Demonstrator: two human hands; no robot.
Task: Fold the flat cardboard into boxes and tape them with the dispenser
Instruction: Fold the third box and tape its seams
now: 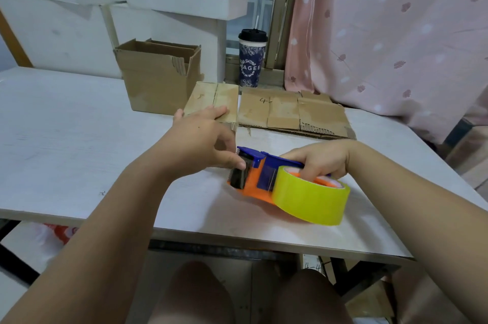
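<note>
Tape dispenser (253,181): orange body, blue handle and guard, black roller at the front end, and a yellow-green tape roll (309,197) at the rear. It is low over the white table (79,139); contact with the surface cannot be confirmed.

The right hand (319,160) grips the blue handle, fingers curled round it. The left hand (198,139) is at the front end, with the thumb against the black roller and a forefinger curled above it. Whether it pinches tape cannot be told.

Beyond the dispenser lie a closed box (224,98), flat cardboard (290,112) marked "4", and further left an open box (155,78).

The table's front edge runs near the tape roll. Broad white tabletop extends left of the dispenser.
</note>
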